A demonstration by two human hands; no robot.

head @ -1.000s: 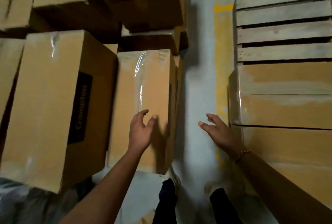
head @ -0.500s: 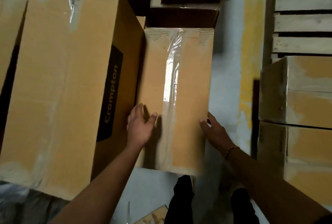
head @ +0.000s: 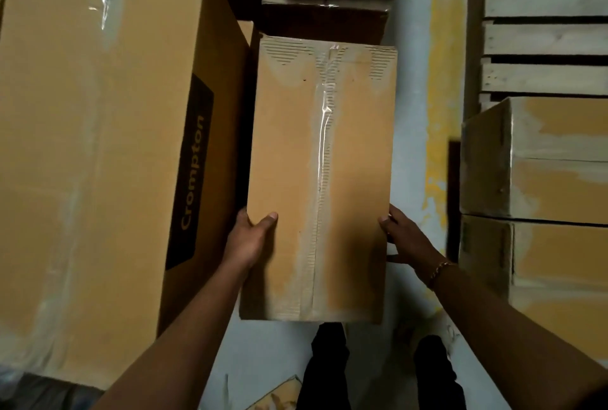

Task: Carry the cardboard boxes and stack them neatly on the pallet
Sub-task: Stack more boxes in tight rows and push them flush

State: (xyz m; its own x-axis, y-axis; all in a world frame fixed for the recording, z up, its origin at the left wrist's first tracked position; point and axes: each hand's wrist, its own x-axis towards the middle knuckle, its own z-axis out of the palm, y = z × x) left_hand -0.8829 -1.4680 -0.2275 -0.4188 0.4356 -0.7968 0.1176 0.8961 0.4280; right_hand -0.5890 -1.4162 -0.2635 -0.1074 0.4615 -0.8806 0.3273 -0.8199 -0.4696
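Both hands have closed in since a second ago: the left hand (head: 251, 238) now clamps the left edge of the narrow taped box (head: 320, 179), thumb on top, and the right hand (head: 406, 242) presses its right edge. It sits between the large Crompton box (head: 98, 146) on the left and two boxes (head: 539, 212) stacked on the pallet's (head: 543, 38) near edge at right, above the pale floor (head: 414, 113).

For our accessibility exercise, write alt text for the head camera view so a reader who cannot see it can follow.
Seen from above, a person's left hand and right hand grip opposite sides of a taped cardboard box. A larger box printed "Crompton" stands to its left; to the right, two boxes sit on a wooden pallet.
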